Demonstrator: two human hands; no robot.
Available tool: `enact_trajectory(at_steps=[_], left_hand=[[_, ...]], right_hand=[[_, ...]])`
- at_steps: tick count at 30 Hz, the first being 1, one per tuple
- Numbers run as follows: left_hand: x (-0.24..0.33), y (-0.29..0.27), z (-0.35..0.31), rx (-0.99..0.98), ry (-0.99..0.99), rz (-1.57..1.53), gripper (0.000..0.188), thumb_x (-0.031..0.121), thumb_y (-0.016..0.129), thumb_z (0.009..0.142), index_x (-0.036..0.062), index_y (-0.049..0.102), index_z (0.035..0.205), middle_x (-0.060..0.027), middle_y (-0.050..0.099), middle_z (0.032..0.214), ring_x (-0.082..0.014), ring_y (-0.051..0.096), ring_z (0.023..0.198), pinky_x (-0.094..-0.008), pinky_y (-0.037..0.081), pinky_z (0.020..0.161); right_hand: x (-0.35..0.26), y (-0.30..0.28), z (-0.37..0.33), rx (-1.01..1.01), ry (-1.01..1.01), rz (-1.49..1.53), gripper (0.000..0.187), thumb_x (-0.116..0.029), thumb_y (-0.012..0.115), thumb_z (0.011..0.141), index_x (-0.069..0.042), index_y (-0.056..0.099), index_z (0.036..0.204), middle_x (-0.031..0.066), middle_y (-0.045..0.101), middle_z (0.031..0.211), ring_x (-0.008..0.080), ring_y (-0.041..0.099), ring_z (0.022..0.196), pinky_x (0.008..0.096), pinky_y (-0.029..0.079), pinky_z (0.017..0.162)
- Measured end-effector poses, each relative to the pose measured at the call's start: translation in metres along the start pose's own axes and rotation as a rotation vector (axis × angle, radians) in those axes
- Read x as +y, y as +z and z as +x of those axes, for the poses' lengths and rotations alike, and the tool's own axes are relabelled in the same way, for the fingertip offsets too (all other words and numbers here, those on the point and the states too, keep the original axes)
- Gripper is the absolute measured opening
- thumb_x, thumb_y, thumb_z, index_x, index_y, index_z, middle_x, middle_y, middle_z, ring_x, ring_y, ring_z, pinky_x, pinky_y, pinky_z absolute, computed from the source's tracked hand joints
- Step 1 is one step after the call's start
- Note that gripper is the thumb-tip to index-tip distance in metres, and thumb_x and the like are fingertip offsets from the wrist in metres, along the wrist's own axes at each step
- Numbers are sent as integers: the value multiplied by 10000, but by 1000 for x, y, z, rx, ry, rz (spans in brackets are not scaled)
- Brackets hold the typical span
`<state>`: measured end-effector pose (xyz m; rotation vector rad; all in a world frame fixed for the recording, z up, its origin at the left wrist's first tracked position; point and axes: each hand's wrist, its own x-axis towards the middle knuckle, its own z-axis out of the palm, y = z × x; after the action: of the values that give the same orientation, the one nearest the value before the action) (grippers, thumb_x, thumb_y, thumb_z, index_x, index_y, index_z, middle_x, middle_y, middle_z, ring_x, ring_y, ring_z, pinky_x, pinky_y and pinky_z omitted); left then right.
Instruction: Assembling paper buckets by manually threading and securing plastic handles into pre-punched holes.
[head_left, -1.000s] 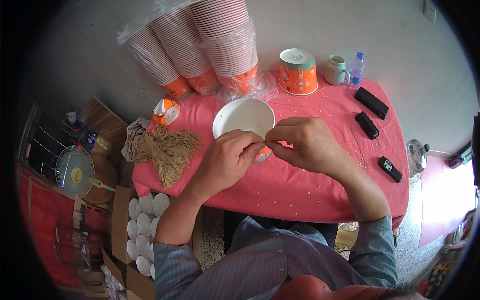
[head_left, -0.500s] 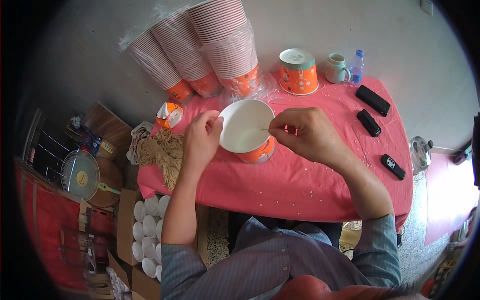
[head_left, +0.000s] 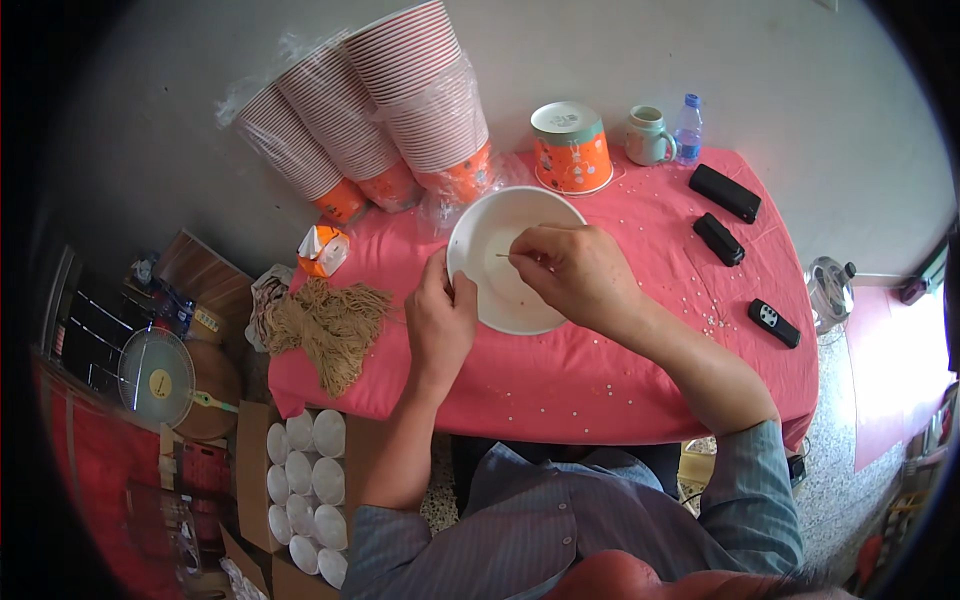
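Observation:
A paper bucket [head_left: 520, 310] is tipped on the table so that its white inside faces up toward me. My left hand [head_left: 443, 315] grips its left rim, thumb over the edge and fingers outside. Over the opening, my right hand [head_left: 575, 268] pinches a thin, short tan stick [head_left: 503, 255]; its kind is too small to make out. A few dark specks show on the bucket's inner wall. Behind it stands another bucket [head_left: 572, 160], orange and green, upside down.
Tall nested bucket stacks [head_left: 420, 100] in clear plastic lean at the back left. Tan string [head_left: 330, 330] and a tissue pack [head_left: 323, 250] lie left. A mug [head_left: 648, 137], bottle [head_left: 688, 130] and black devices [head_left: 725, 192] stand right. White cups [head_left: 300, 470] fill a box below.
The bucket has tilted more toward me, hiding its orange side. My left hand has moved right and down with it, while my right hand has shifted left over the opening with the stick.

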<state>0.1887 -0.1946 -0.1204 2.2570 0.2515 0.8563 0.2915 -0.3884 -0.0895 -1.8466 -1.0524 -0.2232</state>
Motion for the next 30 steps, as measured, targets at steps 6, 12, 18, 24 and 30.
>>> enact_trajectory(at_steps=[6,12,18,24,30], left_hand=[[35,25,-9,82,107,-67,220,82,623,1077,14,562,1277,-180,735,787,-317,752,694,-447,549,650],[45,38,-12,95,123,-59,211,54,601,1082,-7,530,1271,-183,751,811,-327,757,707,-441,552,656],[46,39,-14,96,100,-44,215,42,608,1072,-4,529,1267,-198,766,842,-350,775,750,-447,563,674],[41,40,-14,137,152,-62,217,43,623,1062,7,537,1258,-197,773,872,-354,782,769,-456,567,673],[41,41,-17,106,126,-46,211,54,652,1047,42,540,1226,-167,721,805,-351,741,693,-464,538,626]], right_hand=[[4,4,0,116,-2,31,125,-137,769,957,-24,781,1006,162,798,914,341,793,804,439,626,739],[6,-5,4,92,62,115,154,-151,761,959,-12,781,1023,165,808,934,335,800,820,428,627,761],[12,-2,4,86,72,159,167,-154,762,960,-9,785,1039,161,813,935,317,802,827,416,628,777],[11,0,3,70,95,146,171,-149,764,961,-5,781,1052,151,812,933,291,798,824,398,629,784],[12,2,3,83,59,170,153,-131,754,964,-10,780,1054,132,815,933,266,798,829,382,629,791]])
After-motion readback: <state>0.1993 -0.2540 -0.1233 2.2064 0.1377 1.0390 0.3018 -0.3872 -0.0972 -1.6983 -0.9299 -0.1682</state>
